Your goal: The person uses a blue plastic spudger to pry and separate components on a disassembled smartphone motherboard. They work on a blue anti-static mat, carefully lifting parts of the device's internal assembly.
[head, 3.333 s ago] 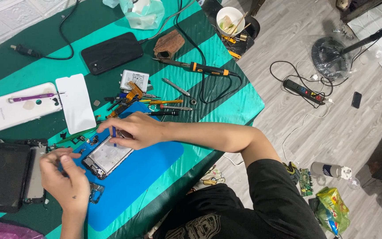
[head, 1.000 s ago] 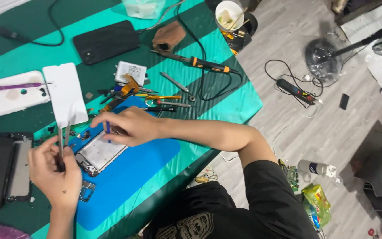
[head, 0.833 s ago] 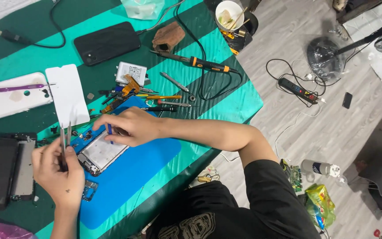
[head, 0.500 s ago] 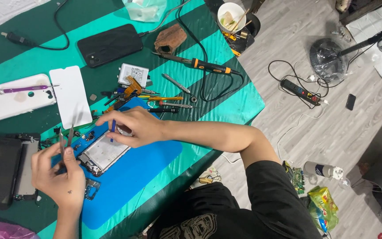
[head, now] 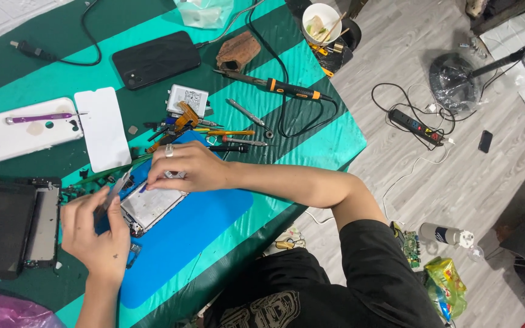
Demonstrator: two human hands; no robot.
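Note:
An opened phone with its insides showing lies on a blue mat on the green striped table. My right hand, a ring on one finger, rests on the phone's top edge and pinches a thin blue tool. My left hand sits at the phone's left side. It grips metal tweezers whose tips point up toward the phone's upper corner. The two hands are close together, not touching.
A dark disassembled device lies left of my left hand. Behind are a white panel, a white back cover, a black phone, a soldering iron and scattered small tools. A power strip is on the floor.
My left hand tilted the tweezers from upright toward the phone's upper corner and moved closer to it. My right hand stayed on the phone's top edge.

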